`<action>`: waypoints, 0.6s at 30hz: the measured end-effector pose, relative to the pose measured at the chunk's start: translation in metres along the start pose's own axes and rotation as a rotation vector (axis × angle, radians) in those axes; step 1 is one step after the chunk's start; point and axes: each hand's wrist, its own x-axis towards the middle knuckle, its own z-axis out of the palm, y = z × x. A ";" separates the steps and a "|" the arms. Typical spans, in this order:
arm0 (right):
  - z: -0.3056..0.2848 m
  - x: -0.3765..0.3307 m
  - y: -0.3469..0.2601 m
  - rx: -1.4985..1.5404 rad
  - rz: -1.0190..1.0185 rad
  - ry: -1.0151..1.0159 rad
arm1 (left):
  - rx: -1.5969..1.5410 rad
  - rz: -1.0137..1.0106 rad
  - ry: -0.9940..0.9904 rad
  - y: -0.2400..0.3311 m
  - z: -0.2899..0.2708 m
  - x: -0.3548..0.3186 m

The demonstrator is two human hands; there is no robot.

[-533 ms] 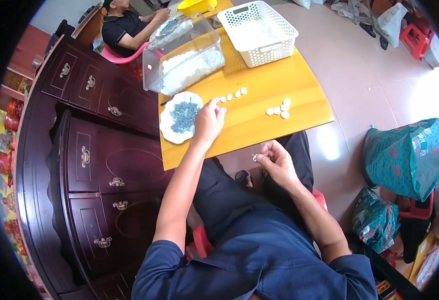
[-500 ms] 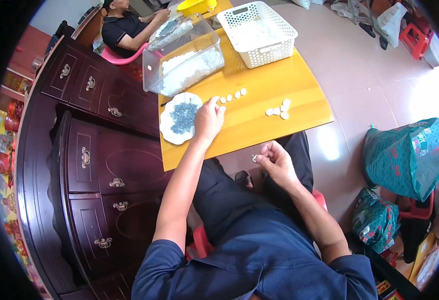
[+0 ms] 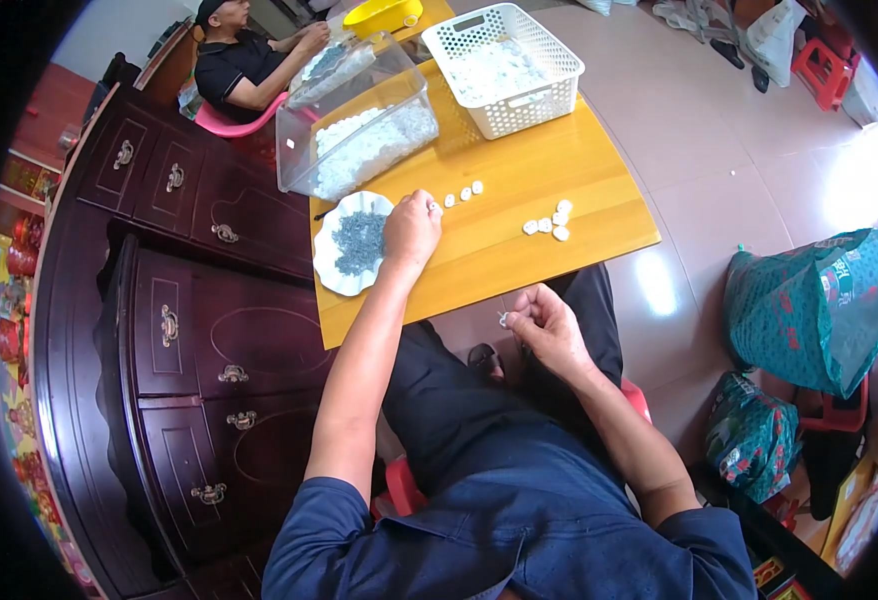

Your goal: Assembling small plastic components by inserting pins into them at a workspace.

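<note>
On the yellow wooden table (image 3: 519,230), the left hand (image 3: 411,228) pinches a small white piece (image 3: 435,207) beside the white scalloped plate of grey bits (image 3: 355,243), while the right hand (image 3: 544,325), below the table's edge, pinches another small piece (image 3: 504,319) for handling.

Blue short-sleeved shirt (image 3: 519,520), dark trousers (image 3: 459,400), bare forearms.

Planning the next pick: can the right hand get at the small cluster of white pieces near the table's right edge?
Probably yes. The right hand is just below the table edge, and nothing lies between it and the white pieces.
</note>
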 end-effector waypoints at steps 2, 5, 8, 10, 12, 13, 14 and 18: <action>0.000 0.000 0.001 -0.003 -0.004 -0.001 | -0.012 -0.042 -0.001 0.005 -0.002 -0.003; 0.003 -0.001 0.000 -0.008 0.001 -0.009 | -0.041 0.047 0.119 0.001 -0.006 -0.011; 0.000 -0.001 0.002 -0.010 0.006 0.002 | -0.193 0.106 0.112 0.008 -0.017 -0.025; -0.003 -0.001 0.003 -0.007 0.002 0.015 | -0.490 0.013 0.012 0.029 -0.035 -0.043; -0.001 -0.001 -0.001 -0.007 0.010 0.025 | -0.600 -0.028 -0.076 0.038 -0.048 -0.063; -0.001 -0.002 -0.004 -0.009 0.014 0.022 | -0.685 -0.067 -0.132 0.044 -0.055 -0.074; -0.001 -0.003 -0.007 -0.016 0.046 -0.008 | -0.770 -0.107 -0.189 0.048 -0.058 -0.085; -0.002 -0.002 0.000 -0.069 0.046 -0.032 | -0.951 -0.153 -0.295 0.055 -0.055 -0.113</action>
